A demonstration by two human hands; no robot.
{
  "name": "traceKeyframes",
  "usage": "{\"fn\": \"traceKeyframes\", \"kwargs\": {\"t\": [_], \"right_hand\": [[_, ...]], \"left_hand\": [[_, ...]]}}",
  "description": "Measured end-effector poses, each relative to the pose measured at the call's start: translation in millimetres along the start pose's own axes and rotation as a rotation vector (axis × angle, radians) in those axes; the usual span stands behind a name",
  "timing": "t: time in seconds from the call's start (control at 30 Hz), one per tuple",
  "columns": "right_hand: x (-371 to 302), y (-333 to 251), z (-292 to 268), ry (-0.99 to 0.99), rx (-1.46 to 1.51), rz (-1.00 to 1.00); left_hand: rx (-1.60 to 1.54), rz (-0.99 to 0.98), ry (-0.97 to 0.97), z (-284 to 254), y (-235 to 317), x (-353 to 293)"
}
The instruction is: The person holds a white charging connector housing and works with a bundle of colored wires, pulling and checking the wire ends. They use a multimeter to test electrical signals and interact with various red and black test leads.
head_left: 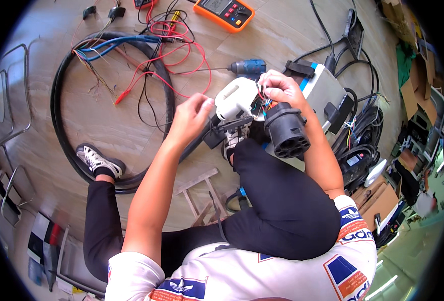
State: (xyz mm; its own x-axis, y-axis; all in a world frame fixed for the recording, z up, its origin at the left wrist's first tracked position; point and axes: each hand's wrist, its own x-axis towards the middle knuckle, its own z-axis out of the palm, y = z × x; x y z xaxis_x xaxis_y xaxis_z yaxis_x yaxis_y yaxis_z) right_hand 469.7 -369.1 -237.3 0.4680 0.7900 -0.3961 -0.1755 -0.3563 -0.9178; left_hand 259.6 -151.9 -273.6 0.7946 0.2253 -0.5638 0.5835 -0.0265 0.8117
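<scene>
A white plastic plug housing with a handle loop (235,99) lies in front of me, above my shoe. From its right end, thin coloured wires (268,104) run to a round black multi-pin connector (287,131) resting above my raised knee. My right hand (282,89) pinches the thin wires between thumb and fingers, just above the connector. To the left of the housing, my left hand (193,118) is closed with its fingertips together; whatever lies between them is too small to make out. A black flap or cap (215,138) hangs under the housing.
A thick black cable coil (56,108) loops around my left shoe. Beyond lie red test leads (202,57), an orange multimeter (224,12) and a blue power screwdriver (248,66). A grey box (327,95) and tangled cables (365,133) stand at right. A wooden frame (200,188) lies below.
</scene>
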Motion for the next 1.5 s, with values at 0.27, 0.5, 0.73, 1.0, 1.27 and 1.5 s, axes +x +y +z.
{"fn": "traceKeyframes", "kwargs": {"t": [0.27,0.5,0.73,1.0,1.27,1.5], "right_hand": [[0.8,0.1,1.2,0.003,0.011,0.005],[1.4,-0.7,0.6,-0.012,-0.001,0.003],[0.1,5.1,-1.1,-0.013,-0.005,-0.019],[0.1,2.2,-0.3,-0.014,-0.016,-0.013],[0.0,5.5,-2.4,-0.028,-0.027,-0.016],[-1.4,3.9,-2.1,-0.025,-0.010,-0.003]], "left_hand": [[-0.186,-0.019,-0.390,17.6,19.2,-24.5],[-0.202,-0.092,-0.537,14.0,18.4,-17.1],[-0.261,-0.140,-0.646,1.7,23.7,-18.2],[-0.356,-0.193,-0.659,-2.3,26.8,-18.6],[-0.384,-0.196,-0.652,0.0,28.7,-15.7],[-0.395,-0.203,-0.663,0.0,27.9,-14.4]]}}
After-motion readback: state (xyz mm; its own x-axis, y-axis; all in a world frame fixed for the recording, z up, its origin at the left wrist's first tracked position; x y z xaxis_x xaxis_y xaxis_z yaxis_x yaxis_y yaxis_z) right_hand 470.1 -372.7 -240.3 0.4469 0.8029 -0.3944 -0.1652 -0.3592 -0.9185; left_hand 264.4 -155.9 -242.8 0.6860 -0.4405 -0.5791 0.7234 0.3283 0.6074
